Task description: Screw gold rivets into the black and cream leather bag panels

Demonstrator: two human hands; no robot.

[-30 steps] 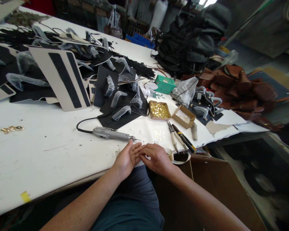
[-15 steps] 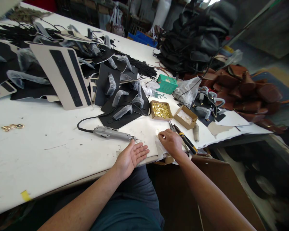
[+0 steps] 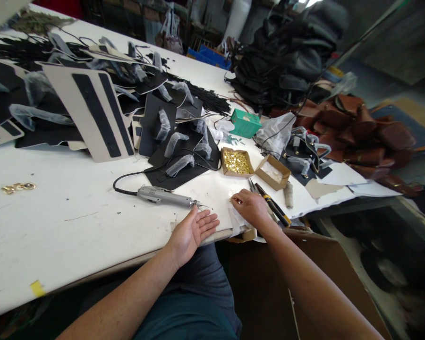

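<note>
My left hand (image 3: 194, 231) lies palm up at the table's front edge, fingers stretched out and nothing in it. Just beyond its fingertips is the tip of a grey electric screwdriver (image 3: 165, 196), lying on the white table with its black cord curving back. My right hand (image 3: 251, 206) is over the table to the right, fingers pinched together. Whatever they hold is too small to make out. Beside that hand lie pliers with black and yellow handles (image 3: 274, 208). Behind it stands a cardboard box of small gold pieces (image 3: 236, 163), and next to this an open cardboard box with whitish contents (image 3: 272, 173).
Black panels with plastic-wrapped handles (image 3: 177, 163) are heaped across the back left, one light panel (image 3: 88, 111) leaning upright. A green box (image 3: 245, 123) stands behind the gold pieces. Brown bags (image 3: 361, 127) and black bags (image 3: 286, 56) pile up at right. Gold hardware (image 3: 18, 188) lies far left.
My right hand has shifted very slightly to the left, its fingers still pinched. My left hand has stayed in place, palm up.
</note>
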